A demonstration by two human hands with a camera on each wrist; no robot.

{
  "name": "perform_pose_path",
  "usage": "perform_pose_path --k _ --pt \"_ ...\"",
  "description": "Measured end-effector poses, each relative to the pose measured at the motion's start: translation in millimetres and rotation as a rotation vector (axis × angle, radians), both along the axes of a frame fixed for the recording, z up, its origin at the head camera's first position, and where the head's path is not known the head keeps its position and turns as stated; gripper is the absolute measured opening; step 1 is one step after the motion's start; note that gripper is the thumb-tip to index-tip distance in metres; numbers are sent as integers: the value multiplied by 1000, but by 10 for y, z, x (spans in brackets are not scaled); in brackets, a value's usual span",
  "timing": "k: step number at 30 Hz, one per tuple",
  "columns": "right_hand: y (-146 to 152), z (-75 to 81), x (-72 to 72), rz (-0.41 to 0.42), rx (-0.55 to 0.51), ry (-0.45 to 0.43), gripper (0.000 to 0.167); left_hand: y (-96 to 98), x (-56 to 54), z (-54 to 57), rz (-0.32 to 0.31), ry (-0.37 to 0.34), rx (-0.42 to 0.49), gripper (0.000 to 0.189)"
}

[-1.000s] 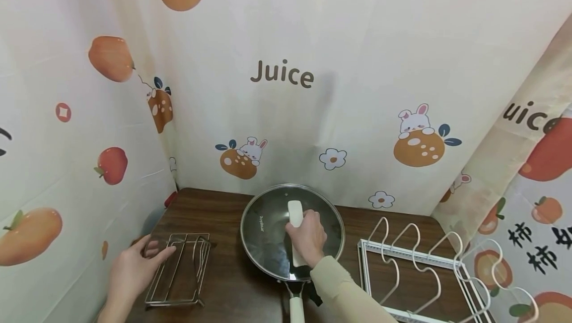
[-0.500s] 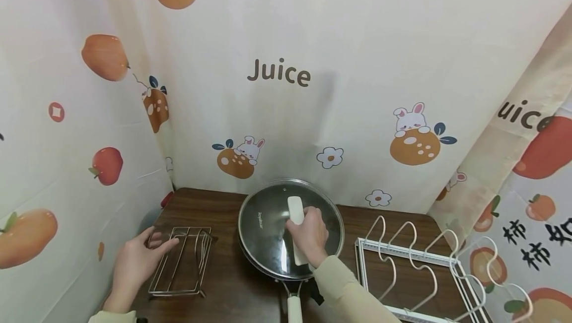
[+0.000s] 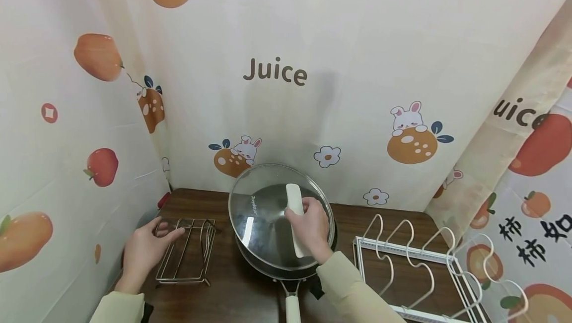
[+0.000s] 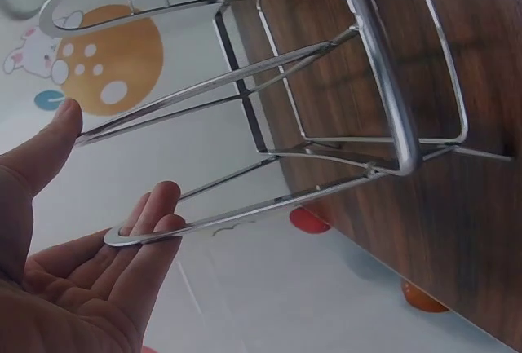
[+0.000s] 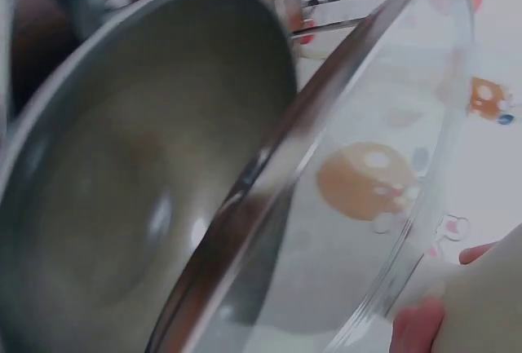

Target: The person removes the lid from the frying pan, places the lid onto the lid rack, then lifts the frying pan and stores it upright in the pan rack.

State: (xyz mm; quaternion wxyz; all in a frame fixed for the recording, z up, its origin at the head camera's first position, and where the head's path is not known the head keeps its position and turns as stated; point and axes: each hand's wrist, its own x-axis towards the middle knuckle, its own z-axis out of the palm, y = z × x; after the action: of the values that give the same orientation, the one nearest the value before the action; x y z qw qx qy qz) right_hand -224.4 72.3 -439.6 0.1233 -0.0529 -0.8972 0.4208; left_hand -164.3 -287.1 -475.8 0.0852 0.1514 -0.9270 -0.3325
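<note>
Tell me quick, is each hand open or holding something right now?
Left hand: open, thumb and fingers spread at the rack.
Right hand: closed, holding the lid by its handle.

Glass lid (image 3: 268,216): round, clear, metal rim, long off-white bar handle, brand print toward 9 o'clock; off its seat, tilted over the pan (image 5: 139,157), offset toward 11 o'clock. Right hand (image 3: 308,224) grips the handle; any rim contact unclear. Pan: dark outside, grey-brown inside, round, sitting level on wood bench (image 3: 228,298), off-white handle at 6 o'clock. Wire rack (image 4: 383,72): silver metal, upright loops, stands on bench at pan's 9 o'clock. Left hand (image 3: 145,248) at rack's 10 o'clock, fingers spread by a looped wire end; firm contact unclear.
</note>
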Motion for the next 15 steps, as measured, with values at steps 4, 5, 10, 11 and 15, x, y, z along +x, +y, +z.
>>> perform_pose_path --k 4,5,10,11,15 --pt "-33 116 32 31 -83 9 36 -17 -79 15 -14 -12 0 93" --pt "-44 143 40 41 -106 14 36 -17 -96 18 -17 -13 -1 93" --pt "-99 253 58 98 -200 58 34 1 -188 17 -17 -4 11 93" --pt "-111 272 60 107 -213 62 34 5 -204 14 -18 0 13 93" --pt "-160 322 68 132 -269 61 33 10 -254 -1 -27 2 11 95"
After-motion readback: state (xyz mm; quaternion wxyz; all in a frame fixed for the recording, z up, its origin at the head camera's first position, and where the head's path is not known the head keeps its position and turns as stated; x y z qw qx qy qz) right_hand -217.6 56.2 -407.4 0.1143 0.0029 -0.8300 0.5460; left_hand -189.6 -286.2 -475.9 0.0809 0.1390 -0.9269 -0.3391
